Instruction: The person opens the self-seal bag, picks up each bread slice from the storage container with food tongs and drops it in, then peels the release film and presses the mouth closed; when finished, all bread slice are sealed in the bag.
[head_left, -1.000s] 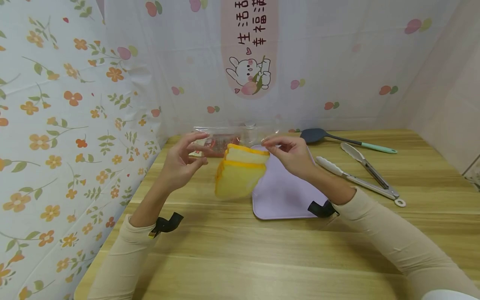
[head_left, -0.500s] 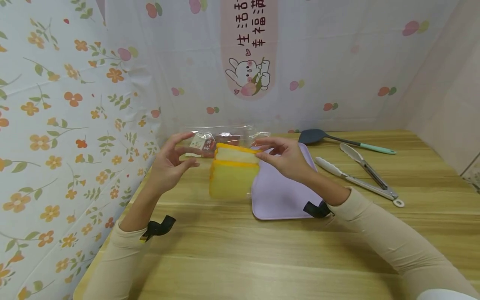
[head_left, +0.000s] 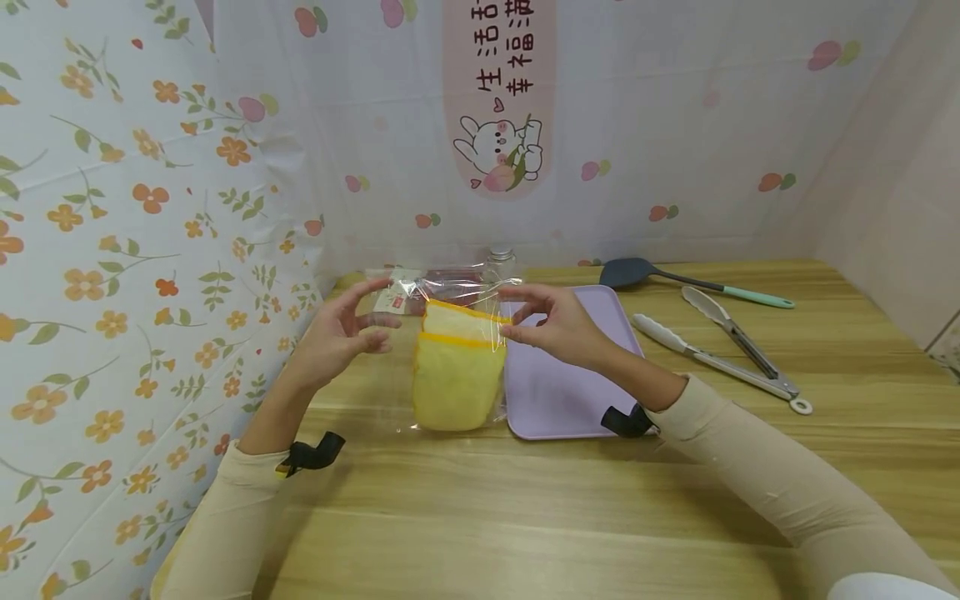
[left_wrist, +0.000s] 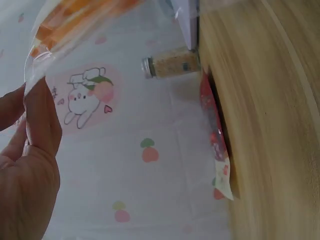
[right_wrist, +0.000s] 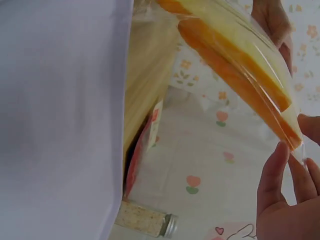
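Observation:
A clear plastic bag with yellow-crusted bread slices in it hangs above the table, between the two hands. At its upper left edge, my left hand pinches the film between thumb and fingers, as the left wrist view shows with the hand at the bag's corner. On the opposite edge, my right hand pinches the film close to a crust, thumb and fingers together. In the right wrist view two crusts show through the shiny film above the right hand.
Behind the bag lie a red and cream packet and a lidded glass jar of pale grains. A lilac tray is beside the bag on the right. Further right are a dark spatula and metal tongs.
Both hands have shifted left with the bag, the right hand more. The bread slices now hang lower, and more of the bag's clear film spreads between the hands.

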